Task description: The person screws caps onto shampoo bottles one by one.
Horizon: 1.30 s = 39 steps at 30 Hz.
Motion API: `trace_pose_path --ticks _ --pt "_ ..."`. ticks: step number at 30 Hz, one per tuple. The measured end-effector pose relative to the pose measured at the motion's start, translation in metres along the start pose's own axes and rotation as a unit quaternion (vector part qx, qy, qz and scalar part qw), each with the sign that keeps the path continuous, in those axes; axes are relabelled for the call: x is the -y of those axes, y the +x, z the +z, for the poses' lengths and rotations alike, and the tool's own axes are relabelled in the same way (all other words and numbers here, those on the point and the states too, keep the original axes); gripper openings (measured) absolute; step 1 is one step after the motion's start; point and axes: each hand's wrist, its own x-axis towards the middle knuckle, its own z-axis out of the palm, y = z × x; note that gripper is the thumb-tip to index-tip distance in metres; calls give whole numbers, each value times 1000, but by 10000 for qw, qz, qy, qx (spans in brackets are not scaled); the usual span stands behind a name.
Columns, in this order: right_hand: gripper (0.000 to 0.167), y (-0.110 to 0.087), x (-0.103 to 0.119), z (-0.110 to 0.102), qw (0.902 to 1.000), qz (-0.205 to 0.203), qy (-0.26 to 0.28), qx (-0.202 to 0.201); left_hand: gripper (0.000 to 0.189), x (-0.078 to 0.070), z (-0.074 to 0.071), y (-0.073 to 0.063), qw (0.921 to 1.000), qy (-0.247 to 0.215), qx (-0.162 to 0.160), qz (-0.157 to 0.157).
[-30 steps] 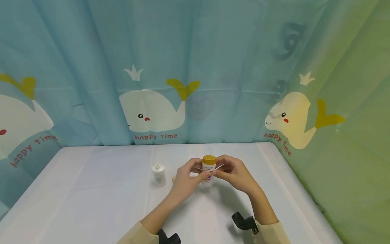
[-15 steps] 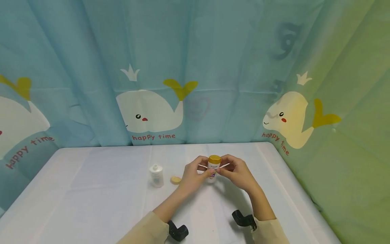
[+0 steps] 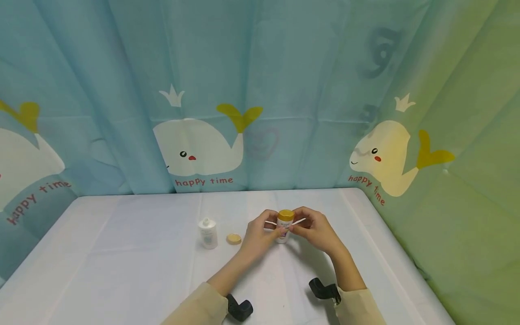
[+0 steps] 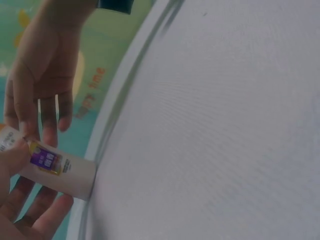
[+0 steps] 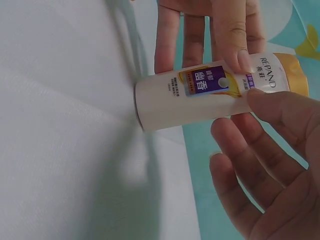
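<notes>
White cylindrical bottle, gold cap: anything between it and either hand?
Nothing visible: the left hand and right hand both touch the gold-capped bottle directly. The round yellow disc and white nozzle-topped bottle sit aside.

One camera sits on my head and looks forward and down, far enough back to see the worktop [image 3: 134, 253], the curtain [image 3: 300, 81] behind it, my left hand [image 3: 257, 235] and my right hand [image 3: 319, 229]. The other two, one on each wrist, look from very near the bottle [image 3: 285, 222] across to the other hand. Both show things turned sideways. All three views share the bottle and both hands.
</notes>
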Motion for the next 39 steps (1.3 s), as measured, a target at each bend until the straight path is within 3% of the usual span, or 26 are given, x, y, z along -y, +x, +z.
trace_pose_path --ticks 10,16,21,25,29,34,39 --pt "34 1 5 1 9997 -157 68 197 34 1 -9 -6 9999 75 78 14" --pt "37 -1 15 -7 9996 -262 -95 78 38 -11 -22 -14 9998 83 151 -50" --pt "41 -3 36 -14 9983 -450 -275 -233 43 -36 -45 -24 9995 221 217 104" --pt "50 -4 51 -14 9938 -941 -452 -383 44 -59 -65 -32 9989 425 133 176" --pt "59 -4 64 -8 9862 -1475 -636 -408 45 -74 -85 -40 9978 476 -113 452" --pt "60 2 76 3 9797 -1805 -838 -237 45 -80 -110 -46 9916 853 -469 852" --pt "62 10 84 19 9782 -1754 -1102 120 47 -77 -133 -50 9867 1194 -816 745"
